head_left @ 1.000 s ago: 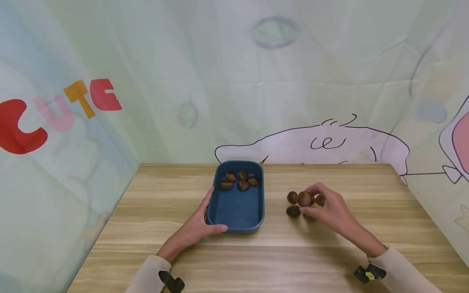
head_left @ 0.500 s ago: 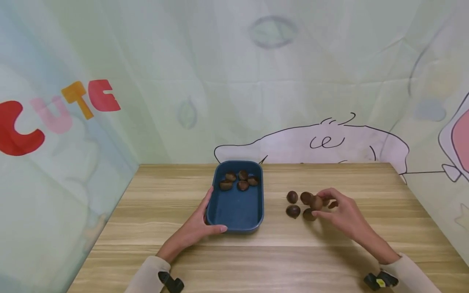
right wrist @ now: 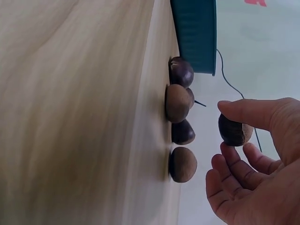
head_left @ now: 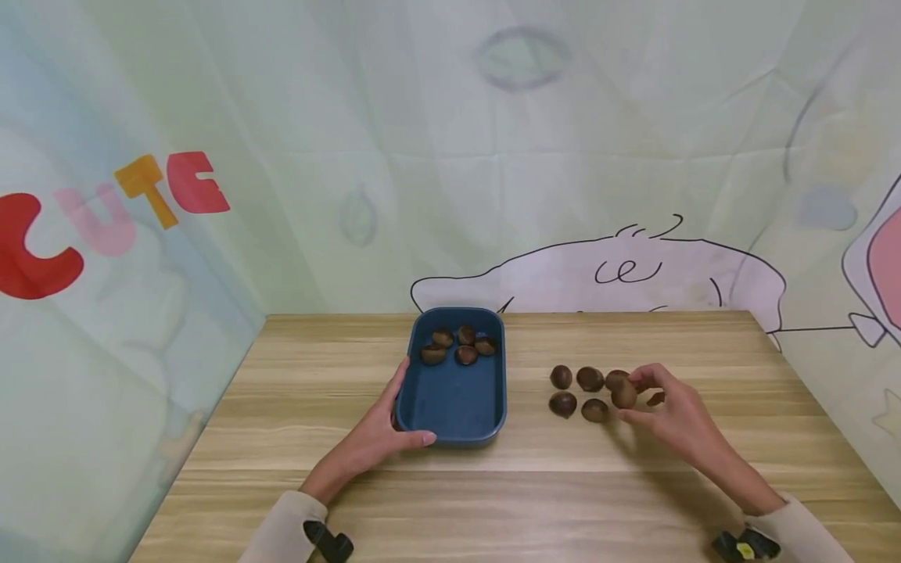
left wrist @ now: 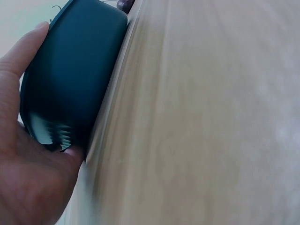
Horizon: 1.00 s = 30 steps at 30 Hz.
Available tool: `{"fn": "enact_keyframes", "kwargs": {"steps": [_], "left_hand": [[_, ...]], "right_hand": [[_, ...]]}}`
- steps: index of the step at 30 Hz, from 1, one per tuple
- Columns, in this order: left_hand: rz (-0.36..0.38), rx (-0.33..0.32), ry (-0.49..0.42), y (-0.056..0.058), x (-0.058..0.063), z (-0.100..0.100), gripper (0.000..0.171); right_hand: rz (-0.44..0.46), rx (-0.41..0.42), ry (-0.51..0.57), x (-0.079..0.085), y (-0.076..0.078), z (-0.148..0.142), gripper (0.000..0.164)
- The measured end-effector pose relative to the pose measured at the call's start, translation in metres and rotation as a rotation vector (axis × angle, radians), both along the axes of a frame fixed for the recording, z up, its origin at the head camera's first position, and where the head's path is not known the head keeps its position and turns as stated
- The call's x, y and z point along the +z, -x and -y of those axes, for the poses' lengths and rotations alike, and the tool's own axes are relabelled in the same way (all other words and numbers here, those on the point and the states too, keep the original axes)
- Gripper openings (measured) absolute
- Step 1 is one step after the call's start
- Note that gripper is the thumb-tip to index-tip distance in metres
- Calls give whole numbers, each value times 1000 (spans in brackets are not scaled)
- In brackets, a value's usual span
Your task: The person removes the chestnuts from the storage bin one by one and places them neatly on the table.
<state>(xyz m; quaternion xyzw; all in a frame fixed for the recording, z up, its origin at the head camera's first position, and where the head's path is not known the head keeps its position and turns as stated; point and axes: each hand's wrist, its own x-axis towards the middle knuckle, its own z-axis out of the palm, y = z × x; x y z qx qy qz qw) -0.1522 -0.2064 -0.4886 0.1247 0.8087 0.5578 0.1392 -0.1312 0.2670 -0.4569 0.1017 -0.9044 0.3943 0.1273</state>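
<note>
My right hand (head_left: 672, 410) pinches a brown chestnut (head_left: 623, 394) between thumb and fingertips. In the right wrist view this chestnut (right wrist: 231, 130) is raised off the wooden table, its dark shell and paler end both showing. Just left of the hand, several loose chestnuts lie in two short rows, one of them a front chestnut (head_left: 594, 410). My left hand (head_left: 376, 434) grips the near left corner of a deep blue plastic box (head_left: 450, 407), thumb on its front rim and fingers along its left side. Several chestnuts sit at the far end inside the box.
The wood-grain table (head_left: 493, 508) ends at a printed cloth backdrop (head_left: 450, 156) just behind the box. Black devices are strapped at both wrists, such as the left strap device (head_left: 328, 542).
My right hand has moved rightward with the pinched chestnut, away from the box, uncovering chestnuts on the table. The left hand and the box stay where they were.
</note>
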Motion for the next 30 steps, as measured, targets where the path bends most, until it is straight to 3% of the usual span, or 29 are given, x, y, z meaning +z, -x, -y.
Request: {"fn": "enact_keyframes", "kwargs": {"steps": [23, 30], "left_hand": [[-10, -22, -16, 1, -2, 2, 130], [-11, -28, -32, 1, -1, 1, 130]], "right_hand": [[131, -58, -29, -9, -8, -15, 49], [162, -39, -47, -13, -7, -18, 48]]}}
